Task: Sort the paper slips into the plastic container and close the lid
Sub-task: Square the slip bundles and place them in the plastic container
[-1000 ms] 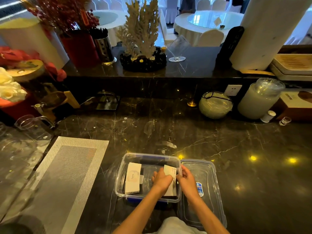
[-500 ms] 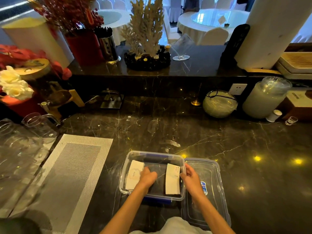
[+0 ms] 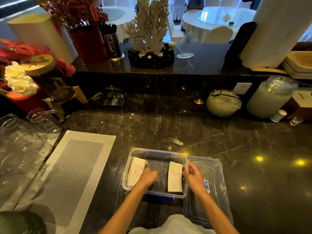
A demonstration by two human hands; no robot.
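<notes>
Between the two hands, a clear plastic container (image 3: 154,173) is being kept on the dark marble counter (image 3: 219,132), open at the top. The left hand (image 3: 148,178) is being reached down into the container, fingers curled loosely, beside a stack of paper slips (image 3: 136,171) lying along the container's left wall; the fingertips are being held close to that stack's inner edge, but whether anything is actually gripped cannot be told. A second stack of slips (image 3: 175,177) is being kept just left of the right hand (image 3: 194,177), along the container's right wall. The right hand is being held at the container's right rim, fingers bent toward the wall and thumb up; whether the rim is being pinched or only touched cannot be told. Under and to the right of the right forearm, the clear lid (image 3: 214,183) is lying flat on the counter, touching the container's side, with a small blue label showing by the wrist. Well to the left of the left hand, a grey woven placemat (image 3: 74,169) is lying.
</notes>
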